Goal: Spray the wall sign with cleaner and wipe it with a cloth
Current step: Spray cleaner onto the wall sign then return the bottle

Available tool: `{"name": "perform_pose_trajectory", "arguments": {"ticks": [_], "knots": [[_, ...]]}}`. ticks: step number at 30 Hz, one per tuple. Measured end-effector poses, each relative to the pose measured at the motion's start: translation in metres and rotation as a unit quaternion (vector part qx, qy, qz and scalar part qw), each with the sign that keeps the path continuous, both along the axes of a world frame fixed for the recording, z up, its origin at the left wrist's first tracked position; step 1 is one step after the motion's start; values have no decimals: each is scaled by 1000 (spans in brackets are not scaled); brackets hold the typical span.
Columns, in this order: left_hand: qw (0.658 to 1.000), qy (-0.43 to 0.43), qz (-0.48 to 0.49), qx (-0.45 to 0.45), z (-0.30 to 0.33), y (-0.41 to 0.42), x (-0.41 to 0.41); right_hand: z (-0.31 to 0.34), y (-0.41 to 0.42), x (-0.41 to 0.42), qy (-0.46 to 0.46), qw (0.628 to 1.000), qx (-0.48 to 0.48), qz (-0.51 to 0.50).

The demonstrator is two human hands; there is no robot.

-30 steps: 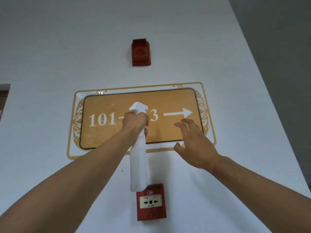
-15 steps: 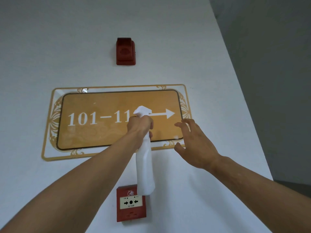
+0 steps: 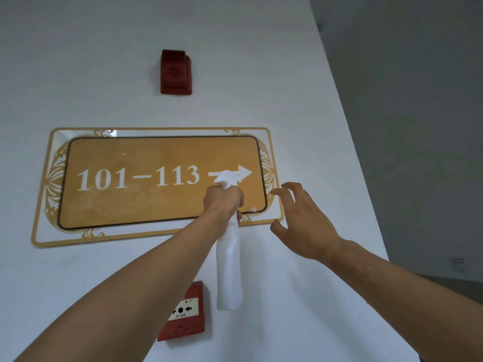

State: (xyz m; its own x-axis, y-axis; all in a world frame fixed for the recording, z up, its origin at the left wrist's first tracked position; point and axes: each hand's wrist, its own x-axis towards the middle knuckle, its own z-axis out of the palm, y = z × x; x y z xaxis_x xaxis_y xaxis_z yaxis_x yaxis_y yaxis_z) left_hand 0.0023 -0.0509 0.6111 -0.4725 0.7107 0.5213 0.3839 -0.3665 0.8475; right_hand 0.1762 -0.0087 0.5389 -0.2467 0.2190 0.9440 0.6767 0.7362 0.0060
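Note:
A gold wall sign (image 3: 146, 158) reading "101-113" with a white arrow hangs on the white wall inside a clear ornate border. My left hand (image 3: 222, 205) grips the neck of a white spray bottle (image 3: 230, 270), whose nozzle sits in front of the arrow at the sign's right end. The bottle's body hangs down below the sign. My right hand (image 3: 303, 220) hovers at the sign's lower right corner, fingers spread and curled, holding nothing. No cloth is in view.
A red alarm sounder (image 3: 175, 72) is mounted above the sign. A red fire call point (image 3: 187, 313) sits below it, partly behind my left forearm. The wall ends at a corner (image 3: 347, 131) on the right, with a grey wall beyond.
My left hand has moved the spray bottle rightward along the sign, from over the digits to the arrow. My right hand has shifted right, to the sign's lower right corner.

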Motion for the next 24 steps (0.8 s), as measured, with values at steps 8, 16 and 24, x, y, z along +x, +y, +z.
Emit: {"name": "perform_pose_trajectory", "arguments": {"ticks": [8,16,24], "knots": [[1000,-19,4,6,-10,9,13,-5,3,11,-1,1000,-11,-18],[1000,-21,-1,15,-21,21,26,-13,7,20,-2,999,-24,-26],[999,-14,-48,19,-62,34,53,-35,9,34,-9,997,-54,-56]]}}
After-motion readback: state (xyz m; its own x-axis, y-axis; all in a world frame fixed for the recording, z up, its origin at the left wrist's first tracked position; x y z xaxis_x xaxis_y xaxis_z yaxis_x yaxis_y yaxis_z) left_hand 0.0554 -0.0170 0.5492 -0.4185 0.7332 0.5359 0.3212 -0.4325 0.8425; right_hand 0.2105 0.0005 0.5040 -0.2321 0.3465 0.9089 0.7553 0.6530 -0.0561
